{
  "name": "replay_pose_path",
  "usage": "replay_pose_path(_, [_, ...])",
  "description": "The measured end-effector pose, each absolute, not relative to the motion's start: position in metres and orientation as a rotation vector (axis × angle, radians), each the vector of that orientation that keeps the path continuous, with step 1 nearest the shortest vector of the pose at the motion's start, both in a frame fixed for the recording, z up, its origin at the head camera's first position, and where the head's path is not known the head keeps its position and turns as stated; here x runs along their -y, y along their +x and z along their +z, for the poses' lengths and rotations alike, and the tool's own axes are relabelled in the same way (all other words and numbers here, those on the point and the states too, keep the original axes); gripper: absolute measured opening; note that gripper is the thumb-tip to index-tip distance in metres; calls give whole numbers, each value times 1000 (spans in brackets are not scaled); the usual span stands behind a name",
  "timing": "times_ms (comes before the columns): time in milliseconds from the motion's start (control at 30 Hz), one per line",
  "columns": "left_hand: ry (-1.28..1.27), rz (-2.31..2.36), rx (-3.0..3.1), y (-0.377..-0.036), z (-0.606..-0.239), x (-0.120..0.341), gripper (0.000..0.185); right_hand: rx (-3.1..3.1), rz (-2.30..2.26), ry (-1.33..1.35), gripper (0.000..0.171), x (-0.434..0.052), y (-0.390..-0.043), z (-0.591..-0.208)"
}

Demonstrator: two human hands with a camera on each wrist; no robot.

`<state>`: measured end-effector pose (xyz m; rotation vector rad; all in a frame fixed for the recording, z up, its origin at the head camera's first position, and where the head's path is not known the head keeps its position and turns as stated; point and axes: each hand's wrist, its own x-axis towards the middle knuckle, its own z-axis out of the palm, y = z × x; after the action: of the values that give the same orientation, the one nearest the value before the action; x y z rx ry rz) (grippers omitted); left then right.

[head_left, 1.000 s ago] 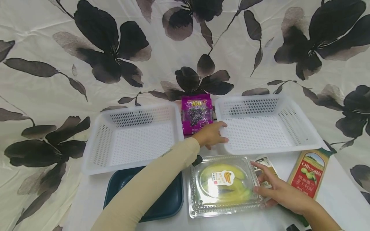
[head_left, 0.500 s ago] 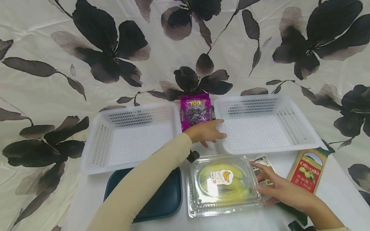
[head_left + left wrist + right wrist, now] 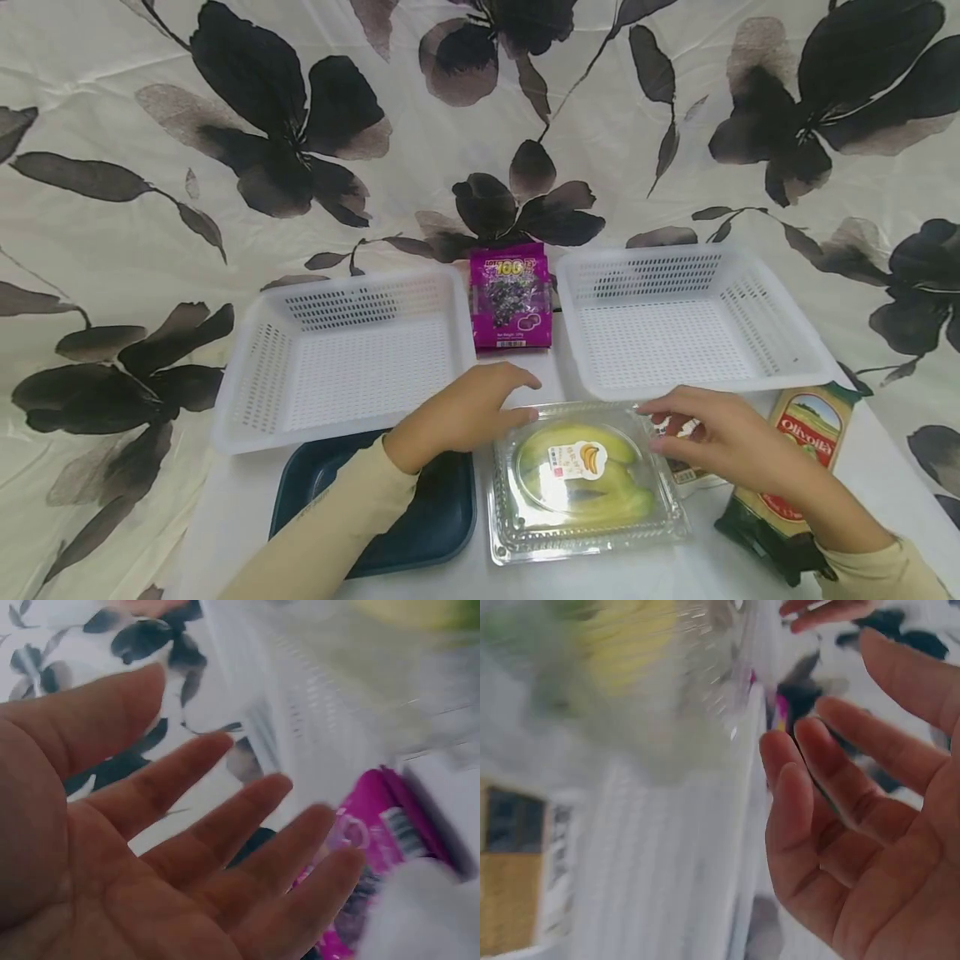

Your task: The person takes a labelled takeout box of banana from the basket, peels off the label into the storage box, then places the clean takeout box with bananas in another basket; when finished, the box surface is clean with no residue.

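A clear plastic clamshell box [image 3: 517, 533] of bananas [image 3: 630, 500] rests on the white table, with a banana label on its lid. My left hand [image 3: 457, 417] hovers by the box's back left corner; in the left wrist view its fingers [image 3: 247, 810] are spread and hold nothing. Over the box's back right corner is my right hand [image 3: 720, 429], its fingers loosely bent around nothing in the right wrist view. Whether either hand touches the box cannot be told. Behind the left hand stands a purple candy bag [image 3: 512, 300] marked 100.
White slotted baskets stand at the back left [image 3: 352, 367] and back right [image 3: 667, 342]. A dark blue tray [image 3: 450, 533] lies left of the box. On the right are an Olivoilà pasta packet [image 3: 810, 425] and a small package [image 3: 690, 475], partly hidden by the right hand.
My left hand has drawn back from the right basket's edge toward the banana box, uncovering the candy bag. The right hand has moved up along the box's right side to its back corner.
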<state>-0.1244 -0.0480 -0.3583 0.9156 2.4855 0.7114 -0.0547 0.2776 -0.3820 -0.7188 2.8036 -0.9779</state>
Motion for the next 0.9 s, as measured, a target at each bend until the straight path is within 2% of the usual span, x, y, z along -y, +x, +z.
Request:
replay_pose_path(100, [886,747,-2517,-108,-369,59,46,-2720,-929,-894,30,-258,-71,-375])
replay_pose_path(367, [832,858,-2569,-87,-395,67,59,-2478,-821,-1122,24,-207,-111,-374])
replay_pose_path(600, [828,803,-2594,-82,-407,63,68,-2335,-772,-1159,17,-186,-127,-388])
replay_pose_path(900, [814,730,-2609,-78,-414,65,76,-2271,-793,-1101,15,-182,-129,-393])
